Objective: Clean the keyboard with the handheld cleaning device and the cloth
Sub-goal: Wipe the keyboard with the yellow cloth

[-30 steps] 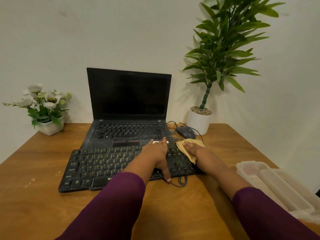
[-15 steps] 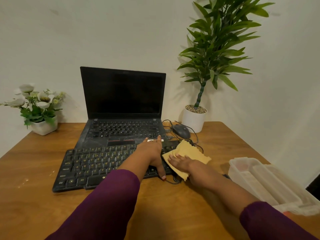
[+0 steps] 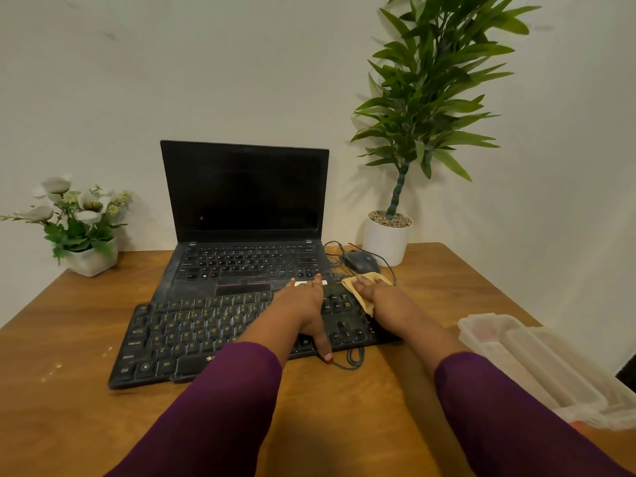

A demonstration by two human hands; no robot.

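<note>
cloth-wipe step in hand. right hand (image 3: 373, 290) lies flat, fingers spread, pressing the yellow cloth (image 3: 365, 297) on the far right corner of the black keyboard (image 3: 192, 333), over the numpad end. left hand (image 3: 303, 304) spread flat on the keys mid-right, thumb hooked over the near edge, bracing the board. keyboard sits on the counter (image 3: 69, 390), its far edge against the laptop (image 3: 246, 215). handheld cleaning device not seen. next move, likely: drag cloth across the remaining keys with light even pressure, left hand giving way; mind the cable (image 3: 351, 359).
</note>
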